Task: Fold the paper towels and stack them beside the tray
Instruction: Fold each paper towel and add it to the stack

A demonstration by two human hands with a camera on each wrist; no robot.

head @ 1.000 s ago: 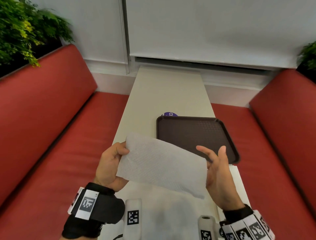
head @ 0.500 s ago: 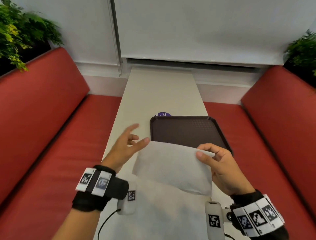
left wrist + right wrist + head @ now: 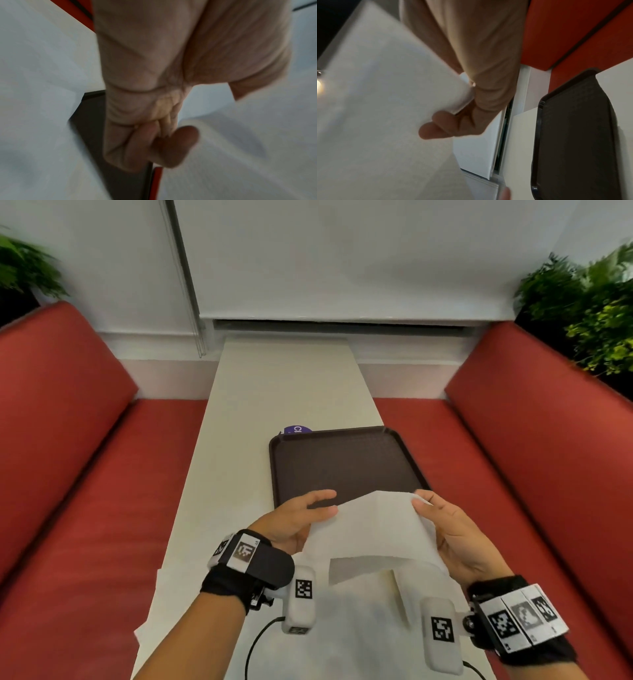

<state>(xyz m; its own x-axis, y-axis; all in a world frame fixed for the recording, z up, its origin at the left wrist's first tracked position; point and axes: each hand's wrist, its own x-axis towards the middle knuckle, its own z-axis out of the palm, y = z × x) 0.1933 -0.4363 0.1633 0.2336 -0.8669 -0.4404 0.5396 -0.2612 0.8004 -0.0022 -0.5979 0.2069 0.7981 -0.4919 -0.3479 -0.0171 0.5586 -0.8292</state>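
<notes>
Since half a second ago, the left hand (image 3: 297, 520) has come back from its open reach beside the sheet and now takes the paper towel (image 3: 371, 534) again at its left edge, thumb on top and fingers behind. Opposite it, the right hand (image 3: 455, 537) pinches the towel's upper right corner between thumb and fingers, as the right wrist view confirms. Held between both hands at lower centre of the head view, the towel hangs clear of the table (image 3: 274, 392), its lower edge drooping, just in front of the dark tray's (image 3: 346, 463) near rim. Gripping opposite edges seems meant to keep the limp sheet taut and its corners aligned for another fold. More white paper lies flat beneath, at bottom centre.
</notes>
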